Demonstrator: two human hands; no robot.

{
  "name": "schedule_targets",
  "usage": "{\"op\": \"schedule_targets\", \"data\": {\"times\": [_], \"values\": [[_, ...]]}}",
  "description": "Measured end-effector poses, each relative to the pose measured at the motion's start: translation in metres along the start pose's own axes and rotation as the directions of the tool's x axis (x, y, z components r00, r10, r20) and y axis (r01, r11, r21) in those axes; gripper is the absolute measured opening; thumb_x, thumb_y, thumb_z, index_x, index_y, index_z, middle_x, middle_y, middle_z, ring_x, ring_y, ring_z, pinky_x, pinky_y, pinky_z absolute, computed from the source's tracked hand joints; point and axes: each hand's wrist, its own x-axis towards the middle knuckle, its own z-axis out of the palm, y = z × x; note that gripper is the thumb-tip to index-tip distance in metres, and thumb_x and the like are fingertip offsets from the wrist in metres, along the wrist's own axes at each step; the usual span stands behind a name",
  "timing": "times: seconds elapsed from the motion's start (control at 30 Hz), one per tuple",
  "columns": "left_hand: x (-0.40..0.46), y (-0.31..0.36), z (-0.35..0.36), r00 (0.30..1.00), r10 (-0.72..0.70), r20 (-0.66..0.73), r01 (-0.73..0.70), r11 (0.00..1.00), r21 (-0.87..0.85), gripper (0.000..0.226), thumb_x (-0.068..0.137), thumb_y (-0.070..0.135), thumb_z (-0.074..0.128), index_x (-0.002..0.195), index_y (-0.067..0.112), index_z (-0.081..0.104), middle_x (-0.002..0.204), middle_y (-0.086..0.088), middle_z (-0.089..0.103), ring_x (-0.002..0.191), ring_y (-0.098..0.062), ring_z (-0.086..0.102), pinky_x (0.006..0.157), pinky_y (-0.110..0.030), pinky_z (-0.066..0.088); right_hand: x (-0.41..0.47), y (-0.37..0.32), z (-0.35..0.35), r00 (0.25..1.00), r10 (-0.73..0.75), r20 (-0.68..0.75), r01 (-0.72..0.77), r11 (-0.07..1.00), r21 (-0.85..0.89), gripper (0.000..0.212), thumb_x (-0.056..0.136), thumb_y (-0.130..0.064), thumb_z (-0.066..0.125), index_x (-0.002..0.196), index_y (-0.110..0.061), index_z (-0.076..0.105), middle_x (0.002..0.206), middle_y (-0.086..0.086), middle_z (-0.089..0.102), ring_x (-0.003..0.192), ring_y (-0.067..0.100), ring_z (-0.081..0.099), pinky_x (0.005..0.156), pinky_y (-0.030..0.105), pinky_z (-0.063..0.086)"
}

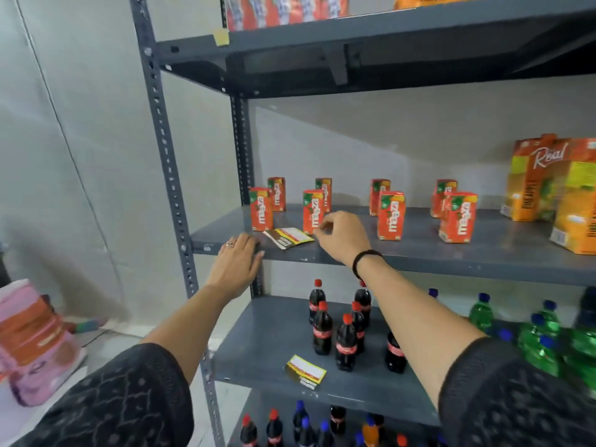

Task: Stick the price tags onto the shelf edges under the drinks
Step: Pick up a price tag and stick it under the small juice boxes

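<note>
The left hand (238,264) lies flat, fingers spread and holding nothing, on the front edge of the middle shelf (483,250) near its left corner, just beside the grey upright post (167,175). The right hand (342,235) reaches over the same front edge, its thumb and forefinger pinched together; whether anything is caught between them is too small to tell. Just left of those fingertips a stack of price tags (288,237) lies flat near the shelf's front edge, in front of the small red juice cartons (313,210). A second stack of price tags (304,371) lies near the front edge of the lower shelf (258,343), left of the cola bottles (345,340). Large orange juice cartons (541,179) stand at the middle shelf's right end.
</note>
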Motion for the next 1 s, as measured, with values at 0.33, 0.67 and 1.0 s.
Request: {"op": "schedule_targets", "data": {"times": [0.33, 0.67, 1.0], "values": [[0.007, -0.024, 0.013, 0.993, 0.119, 0.022, -0.119, 0.993, -0.003, 0.059, 0.093, 0.057, 0.028, 0.131, 0.015, 0.045, 0.133, -0.005, 0.05, 0.117, -0.027, 0.047, 0.101, -0.041, 0.034, 0.028, -0.035, 0.05, 0.929, 0.369, 0.033, -0.358, 0.917, -0.173, 0.072, 0.063, -0.056, 0.081, 0.111, -0.007, 0.058, 0.114, 0.012, 0.064, 0.103, 0.031, 0.062, 0.076, 0.037, 0.054], [0.005, -0.027, 0.022, 0.993, 0.117, -0.031, -0.118, 0.992, -0.032, 0.054, 0.095, 0.055, 0.03, 0.13, 0.017, 0.044, 0.135, -0.004, 0.048, 0.121, -0.026, 0.044, 0.105, -0.04, 0.029, 0.035, -0.042, 0.03, 0.773, 0.526, 0.353, -0.629, 0.57, 0.528, 0.041, 0.073, 0.002, 0.076, 0.11, 0.0, 0.059, 0.101, 0.014, 0.07, 0.078, 0.02, 0.066, 0.043, 0.021, 0.051], [0.007, -0.029, 0.019, 0.99, 0.137, -0.018, -0.137, 0.991, -0.004, 0.052, 0.096, 0.053, 0.033, 0.131, 0.016, 0.044, 0.134, -0.005, 0.049, 0.122, -0.026, 0.043, 0.105, -0.042, 0.03, 0.005, -0.031, 0.01, 0.769, 0.385, 0.511, -0.628, 0.305, 0.716, 0.024, 0.08, 0.008, 0.059, 0.098, -0.008, 0.062, 0.09, 0.009, 0.071, 0.075, 0.019, 0.07, 0.058, 0.026, 0.06]]}}
